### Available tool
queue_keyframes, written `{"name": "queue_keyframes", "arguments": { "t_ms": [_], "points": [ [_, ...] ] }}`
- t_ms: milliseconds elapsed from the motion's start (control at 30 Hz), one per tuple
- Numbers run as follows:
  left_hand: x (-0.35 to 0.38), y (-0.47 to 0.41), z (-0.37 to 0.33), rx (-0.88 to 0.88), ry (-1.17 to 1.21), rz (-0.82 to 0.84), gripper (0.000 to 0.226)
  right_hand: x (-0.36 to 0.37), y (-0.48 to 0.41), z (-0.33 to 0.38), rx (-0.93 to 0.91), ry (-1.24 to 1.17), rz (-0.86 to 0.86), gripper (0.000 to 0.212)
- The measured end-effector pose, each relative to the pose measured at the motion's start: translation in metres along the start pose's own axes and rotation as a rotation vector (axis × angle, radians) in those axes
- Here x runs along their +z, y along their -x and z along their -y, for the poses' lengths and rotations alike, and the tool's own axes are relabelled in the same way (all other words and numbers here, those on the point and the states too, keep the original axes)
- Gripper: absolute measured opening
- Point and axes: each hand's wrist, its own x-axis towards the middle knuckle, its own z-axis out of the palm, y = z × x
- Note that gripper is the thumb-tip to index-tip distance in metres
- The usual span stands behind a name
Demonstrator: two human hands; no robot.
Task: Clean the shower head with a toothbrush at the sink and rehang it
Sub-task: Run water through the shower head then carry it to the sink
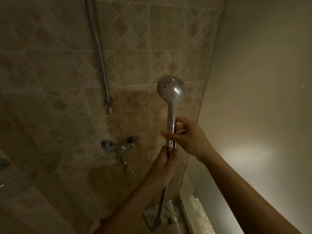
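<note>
A chrome shower head (170, 89) stands upright in front of the tiled wall, its round back toward me and wet with drops. My right hand (187, 138) pinches the lower part of its handle between thumb and fingers. My left hand (164, 163) is closed just below, around the joint where the metal hose (161, 206) meets the handle. The hose hangs down from that hand toward the floor. No toothbrush is in view.
A chrome mixer tap (119, 146) is fixed to the wall left of my hands, with a thin hose dropping from it. A vertical metal riser rail (99, 56) runs up the wall above it. A glass panel (253, 98) stands at the right; a floor drain (154, 221) lies below.
</note>
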Motion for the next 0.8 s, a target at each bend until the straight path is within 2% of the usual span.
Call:
{"name": "queue_keyframes", "arguments": {
  "t_ms": [100, 167, 300, 433, 633, 700, 800],
  "points": [
    [-0.001, -0.002, 0.003, -0.021, -0.013, -0.007, 0.022, -0.002, -0.004, -0.004, -0.003, 0.131, -0.051, 0.024],
    [-0.002, -0.002, 0.006, -0.026, -0.027, -0.008, 0.022, -0.004, -0.005, -0.008, 0.025, 0.041, -0.004, 0.024],
    [0.001, -0.005, 0.006, -0.021, -0.028, -0.002, 0.023, -0.009, 0.0, -0.007, -0.005, -0.267, 0.201, 0.036],
    [0.003, -0.007, 0.002, 0.01, -0.088, -0.024, 0.023, -0.016, 0.004, 0.001, -0.02, -0.363, 0.261, 0.048],
    [0.004, -0.006, -0.003, 0.019, -0.091, -0.039, 0.023, -0.008, -0.003, 0.0, -0.04, -0.058, -0.014, 0.028],
    [0.004, -0.007, -0.003, 0.017, -0.096, -0.04, 0.022, -0.008, -0.005, -0.002, -0.039, -0.102, 0.042, 0.023],
    [0.003, -0.007, -0.003, -0.001, -0.117, -0.042, 0.022, -0.011, -0.004, -0.003, -0.031, -0.253, 0.18, 0.029]
  ]
}}
